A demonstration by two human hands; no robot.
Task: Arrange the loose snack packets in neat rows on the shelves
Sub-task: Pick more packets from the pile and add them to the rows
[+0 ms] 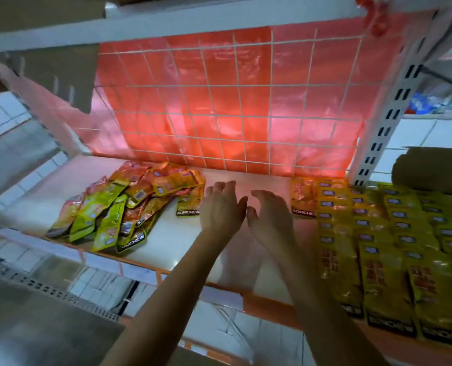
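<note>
A loose heap of green, orange and yellow snack packets (124, 207) lies on the left half of the white shelf (182, 241). On the right, yellow packets (378, 233) lie overlapped in neat rows from the back to the front edge. Both my hands hover over the bare middle of the shelf, side by side. My left hand (222, 207) is open, its fingers relaxed, just right of the heap's nearest packet (189, 206). My right hand (271, 217) is open too, left of the rows. Neither hand holds anything.
A white wire grid backed by red plastic sheet (232, 101) closes the back of the shelf. Another white shelf (193, 22) hangs above. A slotted upright post (388, 112) stands at the back right, a brown cardboard roll (430, 170) beside it.
</note>
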